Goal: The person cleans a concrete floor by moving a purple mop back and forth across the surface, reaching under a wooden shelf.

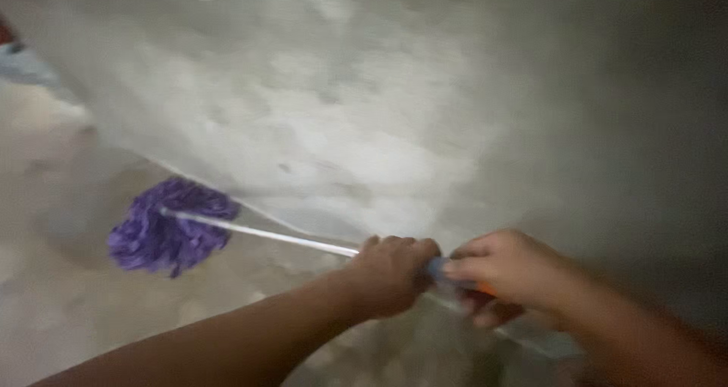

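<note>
Both hands on the mop point(227, 231). Left hand point(390, 275) is wrapped shut around the handle point(292, 239), knuckles up, forearm running in from the lower left. Right hand point(504, 269) sits just beside it on the near end of the handle, fingers curled closed over the grip point(438, 269), which shows blue between the two hands and orange under the right palm. The hands are almost touching, with only a short bit of grip visible between them. From the left hand the thin pale handle runs away to the upper left, tilted down toward the floor point(76, 303). The purple stringy mop head point(171, 224) is at the far end, well apart from both hands, resting on the floor right beside the base of the wall point(341, 91). The wall is grey and blotchy and fills the area above and beyond both hands; its bottom edge runs diagonally from upper left down toward the right hand. Something blue and red point(15, 57) sits far off past the mop head, at the left edge, too blurred to identify. Frame is motion-blurred overall, so fine detail on the fingers is unclear.
</note>
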